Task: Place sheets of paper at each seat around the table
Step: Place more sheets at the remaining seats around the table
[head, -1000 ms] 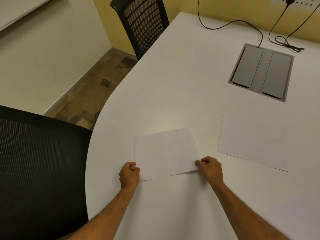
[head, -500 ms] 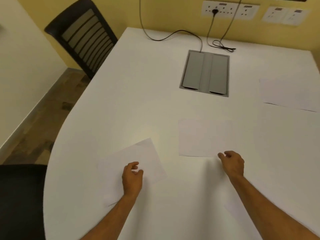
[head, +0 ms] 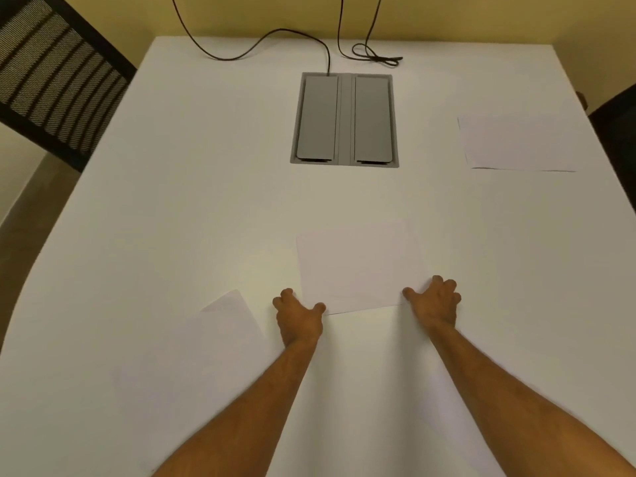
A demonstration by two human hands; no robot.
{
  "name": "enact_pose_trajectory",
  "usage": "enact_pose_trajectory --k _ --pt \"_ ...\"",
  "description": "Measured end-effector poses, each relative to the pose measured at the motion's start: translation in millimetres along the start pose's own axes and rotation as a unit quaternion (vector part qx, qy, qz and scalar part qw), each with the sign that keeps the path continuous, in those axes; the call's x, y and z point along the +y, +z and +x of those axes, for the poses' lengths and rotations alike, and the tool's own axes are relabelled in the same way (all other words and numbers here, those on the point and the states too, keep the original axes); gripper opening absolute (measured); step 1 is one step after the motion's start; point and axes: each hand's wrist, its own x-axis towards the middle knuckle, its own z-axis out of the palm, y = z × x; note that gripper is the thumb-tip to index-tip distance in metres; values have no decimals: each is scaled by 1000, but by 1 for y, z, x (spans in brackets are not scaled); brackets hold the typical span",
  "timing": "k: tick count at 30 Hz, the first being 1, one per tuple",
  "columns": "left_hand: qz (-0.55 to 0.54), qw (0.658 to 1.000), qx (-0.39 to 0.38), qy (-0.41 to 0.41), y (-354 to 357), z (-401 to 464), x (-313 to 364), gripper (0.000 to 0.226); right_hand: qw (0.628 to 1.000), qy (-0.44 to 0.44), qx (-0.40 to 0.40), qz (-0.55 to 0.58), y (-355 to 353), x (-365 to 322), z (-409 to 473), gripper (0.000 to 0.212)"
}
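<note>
A white sheet of paper lies flat on the white table in front of me. My left hand rests at its near left corner, thumb on the edge. At the near right corner my right hand has its fingers spread and its thumb touching the paper. Whether either hand pinches the sheet is unclear. A second sheet lies tilted to the left of my left arm. A third sheet lies at the far right edge.
A grey cable box with two lids is set into the table's middle. Black cables trail from the wall onto the far end. One black mesh chair stands at the far left, another chair at the right edge.
Both hands let go of the left sheet and moved right to the middle sheet's near corners. The view swung right and now faces the table's far end.
</note>
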Motion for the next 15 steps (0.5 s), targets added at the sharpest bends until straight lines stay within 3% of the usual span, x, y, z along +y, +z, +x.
enact_pose_trajectory --k 3,8,15 --pt "50 999 6 -4 11 4 9 76 1000 -12 11 26 8 1 5 64" --pt "70 997 10 -7 16 11 5 86 985 -3 36 170 14 0 7 57" --pt "-63 998 8 -25 5 6 0 78 930 75 31 358 2 -9 -10 57"
